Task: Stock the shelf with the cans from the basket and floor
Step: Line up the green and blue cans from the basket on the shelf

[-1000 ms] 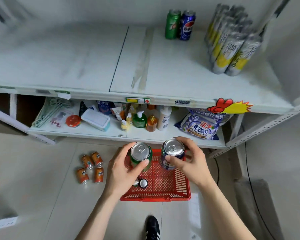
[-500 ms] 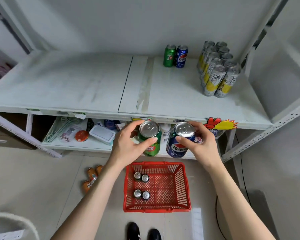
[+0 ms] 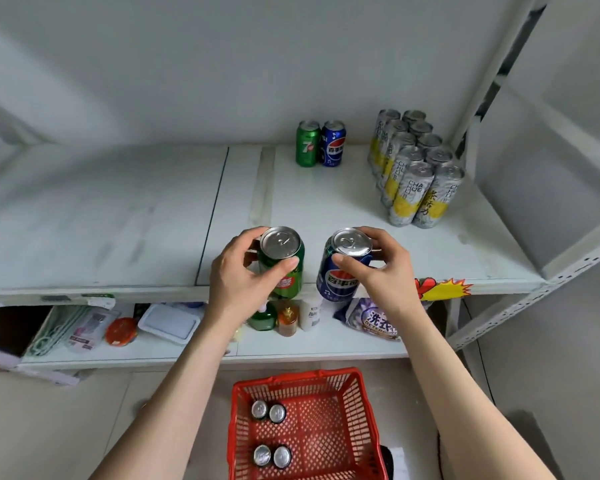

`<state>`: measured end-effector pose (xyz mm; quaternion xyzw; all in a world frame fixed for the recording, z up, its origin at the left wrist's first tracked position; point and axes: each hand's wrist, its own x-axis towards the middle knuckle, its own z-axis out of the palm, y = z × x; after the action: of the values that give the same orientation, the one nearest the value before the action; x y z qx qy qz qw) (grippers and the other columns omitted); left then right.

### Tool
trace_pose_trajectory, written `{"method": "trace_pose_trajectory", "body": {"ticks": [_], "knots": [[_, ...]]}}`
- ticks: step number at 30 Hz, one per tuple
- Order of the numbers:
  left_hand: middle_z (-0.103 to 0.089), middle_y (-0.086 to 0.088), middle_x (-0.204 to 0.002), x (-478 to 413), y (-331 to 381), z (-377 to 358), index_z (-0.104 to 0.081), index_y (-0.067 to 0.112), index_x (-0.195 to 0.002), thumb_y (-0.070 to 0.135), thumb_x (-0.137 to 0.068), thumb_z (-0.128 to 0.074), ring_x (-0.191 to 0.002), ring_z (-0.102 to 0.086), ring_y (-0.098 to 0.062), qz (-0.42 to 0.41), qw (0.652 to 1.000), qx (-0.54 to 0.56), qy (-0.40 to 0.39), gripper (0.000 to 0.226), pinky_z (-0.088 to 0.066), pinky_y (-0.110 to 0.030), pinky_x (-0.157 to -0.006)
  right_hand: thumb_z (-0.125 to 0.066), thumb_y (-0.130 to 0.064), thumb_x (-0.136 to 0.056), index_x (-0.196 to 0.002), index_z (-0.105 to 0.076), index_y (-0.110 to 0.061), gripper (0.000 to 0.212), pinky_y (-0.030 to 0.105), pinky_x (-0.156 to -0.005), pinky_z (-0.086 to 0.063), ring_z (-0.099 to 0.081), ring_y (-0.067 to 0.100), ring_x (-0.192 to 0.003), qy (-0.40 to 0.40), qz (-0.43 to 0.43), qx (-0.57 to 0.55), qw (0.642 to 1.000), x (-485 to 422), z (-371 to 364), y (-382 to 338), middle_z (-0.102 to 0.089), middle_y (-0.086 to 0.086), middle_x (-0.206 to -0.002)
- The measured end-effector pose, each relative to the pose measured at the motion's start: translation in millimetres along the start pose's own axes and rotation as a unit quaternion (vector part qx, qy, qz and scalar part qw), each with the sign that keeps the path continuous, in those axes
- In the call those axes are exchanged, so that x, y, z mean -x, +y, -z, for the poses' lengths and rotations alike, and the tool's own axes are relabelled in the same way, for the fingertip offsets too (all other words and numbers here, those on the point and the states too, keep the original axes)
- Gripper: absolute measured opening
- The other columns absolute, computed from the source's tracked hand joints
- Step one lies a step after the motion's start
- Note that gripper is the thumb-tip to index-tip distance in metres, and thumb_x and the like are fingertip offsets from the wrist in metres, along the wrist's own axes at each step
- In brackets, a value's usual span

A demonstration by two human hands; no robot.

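Looked like a small shop: white slotted-steel shelf unit [image 3: 118, 220], label strips [image 3: 99, 301] on its front edge, a starburst promo sticker [image 3: 444, 289], drink cans [image 3: 413, 181] faced in rows, detergent bag [image 3: 374, 318] and toiletry bottles [image 3: 287, 320] below, red shopping basket [image 3: 291, 377] on the floor.

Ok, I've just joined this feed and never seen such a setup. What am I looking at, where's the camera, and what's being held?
There is no machine here: these are a person's two bare hands, and the single camera sits on their head, looking forward and down. The left hand grips a green can near its top; the right hand grips a blue can likewise, both at the front of the white upper shelf. At its back stand a second green can and a second blue can side by side, with a cluster of silver-and-yellow cans to their right. On the floor below sits a red basket holding four cans.
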<state>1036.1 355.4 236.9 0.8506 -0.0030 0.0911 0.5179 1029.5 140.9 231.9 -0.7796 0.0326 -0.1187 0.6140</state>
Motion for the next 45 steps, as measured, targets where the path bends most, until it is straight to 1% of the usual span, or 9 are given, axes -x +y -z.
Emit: {"method": "trace_pose_trajectory", "body": {"ticks": [6,13,17,23,27,31,36,41,45], "knots": [[-0.067,0.013,-0.107,-57,2,-51,-0.061,0.033,-0.114,0.047,-0.065,-0.081,-0.1,-0.063,-0.01,0.023,0.999,0.025,0.03,0.055,-0.053,-0.037,-0.09,-0.087,-0.025,-0.069,-0.093,-0.063,-0.039,0.038,0.008,-0.07,-0.047,-0.062,-0.006,-0.084,-0.013,0.011,-0.001,1.0,-79,12,22,-0.069,-0.017,-0.093],[-0.069,0.015,-0.1,-117,-15,-90,-0.063,0.033,-0.109,0.041,-0.063,-0.084,-0.093,-0.065,-0.007,0.044,0.997,0.028,0.061,0.051,-0.054,-0.033,-0.087,-0.089,-0.024,-0.066,-0.105,-0.067,-0.025,0.045,0.02,-0.079,-0.054,-0.065,0.001,-0.087,-0.045,0.011,-0.001,0.999,-154,11,58,-0.07,-0.012,-0.097],[-0.068,0.014,-0.103,-146,-26,-98,-0.063,0.036,-0.11,0.043,-0.062,-0.084,-0.095,-0.065,-0.007,0.04,0.998,0.019,0.046,0.053,-0.055,-0.031,-0.086,-0.089,-0.027,-0.065,-0.11,-0.067,-0.023,0.05,0.028,-0.083,-0.056,-0.067,0.008,-0.093,-0.028,0.005,-0.016,0.999,-182,3,73,-0.071,-0.009,-0.1],[-0.068,0.009,-0.104,-177,-34,-112,-0.063,0.033,-0.112,0.038,-0.063,-0.085,-0.095,-0.065,-0.01,0.034,0.999,0.013,0.034,0.053,-0.053,-0.025,-0.084,-0.09,-0.029,-0.065,-0.111,-0.066,-0.024,0.052,0.031,-0.084,-0.058,-0.067,0.008,-0.093,0.0,-0.008,-0.032,0.999,-205,-12,87,-0.069,-0.009,-0.1],[-0.066,0.005,-0.11,-190,-37,-121,-0.061,0.029,-0.119,0.036,-0.067,-0.083,-0.1,-0.063,-0.013,0.037,0.999,0.012,0.022,0.057,-0.054,-0.032,-0.089,-0.089,-0.028,-0.066,-0.116,-0.064,-0.022,0.057,0.038,-0.089,-0.057,-0.066,0.011,-0.098,0.0,-0.017,-0.029,0.999,-219,-18,91,-0.068,-0.006,-0.106],[-0.066,0.003,-0.112,-200,-43,-126,-0.059,0.028,-0.121,0.035,-0.07,-0.082,-0.101,-0.063,-0.015,0.053,0.997,0.047,0.025,0.056,-0.054,-0.036,-0.091,-0.088,-0.025,-0.067,-0.113,-0.063,-0.025,0.052,0.031,-0.085,-0.057,-0.065,0.006,-0.095,0.016,-0.019,-0.044,0.999,-227,-22,98,-0.067,-0.011,-0.102],[-0.065,0.005,-0.114,-210,-49,-128,-0.058,0.033,-0.12,0.034,-0.072,-0.08,-0.102,-0.063,-0.013,0.045,0.997,0.066,0.019,0.053,-0.053,-0.03,-0.088,-0.086,-0.026,-0.07,-0.112,-0.061,-0.029,0.049,0.021,-0.078,-0.056,-0.065,0.0,-0.092,0.011,-0.012,-0.057,0.998,-233,-21,107,-0.066,-0.016,-0.101],[-0.062,0.002,-0.122,-210,-55,-133,-0.055,0.03,-0.127,0.033,-0.074,-0.079,-0.106,-0.062,-0.013,0.04,0.996,0.083,0.01,0.058,-0.053,-0.033,-0.092,-0.084,-0.027,-0.074,-0.121,-0.058,-0.026,0.054,0.006,-0.068,-0.05,-0.06,-0.015,-0.088,-0.015,0.002,-0.048,0.999,-235,-21,111,-0.063,-0.02,-0.105],[-0.054,0.002,-0.133,-206,-63,-132,-0.046,0.033,-0.137,0.034,-0.068,-0.084,-0.118,-0.055,-0.013,0.061,0.992,0.112,0.003,0.079,-0.05,-0.034,-0.096,-0.087,-0.03,-0.068,-0.133,-0.052,-0.026,0.074,0.005,-0.073,-0.048,-0.057,-0.016,-0.097,-0.03,0.001,-0.04,0.999,-230,-15,116,-0.061,-0.017,-0.117]]}}
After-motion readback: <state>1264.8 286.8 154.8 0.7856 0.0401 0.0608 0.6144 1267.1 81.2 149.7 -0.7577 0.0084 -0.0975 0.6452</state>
